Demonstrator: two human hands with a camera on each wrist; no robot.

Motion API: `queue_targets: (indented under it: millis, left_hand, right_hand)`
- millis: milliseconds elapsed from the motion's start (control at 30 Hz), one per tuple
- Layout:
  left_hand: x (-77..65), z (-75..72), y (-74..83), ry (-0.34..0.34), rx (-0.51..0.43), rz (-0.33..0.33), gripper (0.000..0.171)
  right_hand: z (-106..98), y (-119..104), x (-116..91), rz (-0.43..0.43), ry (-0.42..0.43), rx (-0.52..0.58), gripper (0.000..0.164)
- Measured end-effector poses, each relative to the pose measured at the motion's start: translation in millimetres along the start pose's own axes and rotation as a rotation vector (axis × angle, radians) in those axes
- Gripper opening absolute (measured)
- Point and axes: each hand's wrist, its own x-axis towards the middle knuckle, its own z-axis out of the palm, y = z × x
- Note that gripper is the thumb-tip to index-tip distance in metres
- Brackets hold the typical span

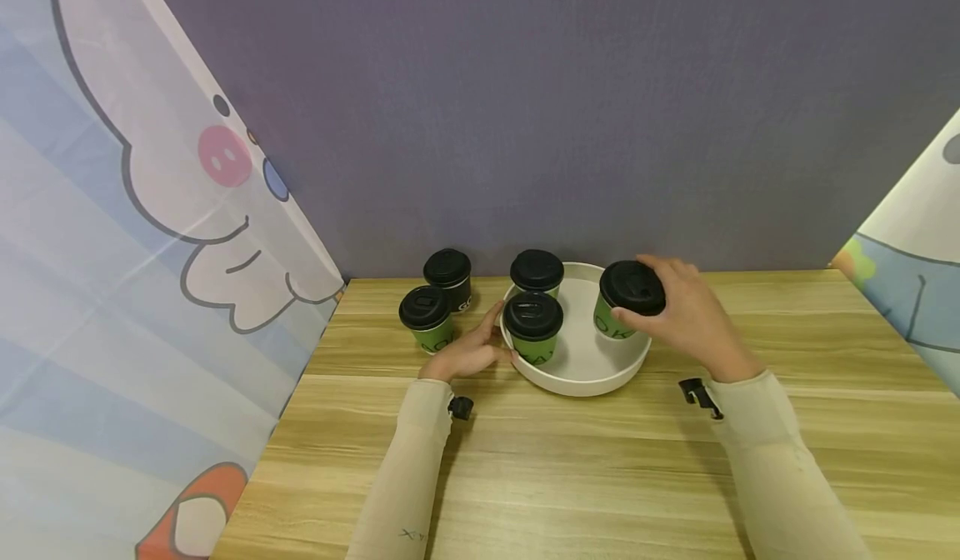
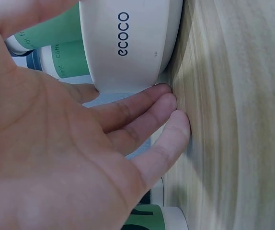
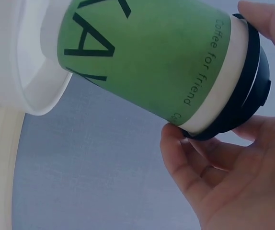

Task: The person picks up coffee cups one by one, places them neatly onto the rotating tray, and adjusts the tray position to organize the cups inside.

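Observation:
My right hand (image 1: pixel 693 318) grips a green paper coffee cup (image 3: pixel 147 62) by its black lid, thumb on one side and fingers on the other. The cup tilts slightly over the right part of a round white tray (image 1: pixel 581 387). Whether its base touches the tray floor, I cannot tell. Against the tray's left wall rests my left hand (image 1: pixel 472 353), its fingers loosely extended; the wall shows "ecoco" in the left wrist view. Two more lidded cups, a front one (image 1: pixel 533 327) and a back one (image 1: pixel 537 271), stand in the tray's left half.
Left of the tray, a green lidded cup (image 1: pixel 427 318) and a black lidded cup (image 1: pixel 450 277) stand on the wooden table (image 1: pixel 585 477). A grey panel (image 1: pixel 562 110) rises along the table's back edge. A cartoon-printed curtain (image 1: pixel 150 293) hangs at the left.

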Motion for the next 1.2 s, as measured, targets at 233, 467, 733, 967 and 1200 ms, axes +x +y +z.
queue_targets:
  millis: [233, 467, 733, 967, 1200]
  left_hand:
    - [0.5, 0.1, 1.0, 0.007, -0.026, 0.001, 0.101]
    - [0.1, -0.1, 2.0, 0.022, -0.019, 0.014, 0.09]
    - [-0.7, -0.6, 3.7, 0.043, 0.003, -0.01, 0.085]
    - [1.2, -0.2, 1.7, 0.056, -0.007, 0.003, 0.083]
    - [1.6, -0.6, 1.6, 0.062, 0.016, -0.02, 0.082]
  right_hand:
    - [4, -4, -1, -0.022, -0.055, -0.01, 0.091]
    - [8, -8, 0, -0.029, -0.122, -0.016, 0.096]
    - [15, -13, 0, -0.05, -0.159, -0.022, 0.096]
    - [23, -17, -1, -0.074, -0.203, -0.02, 0.094]
    - [31, -21, -1, -0.095, -0.226, -0.028, 0.095]
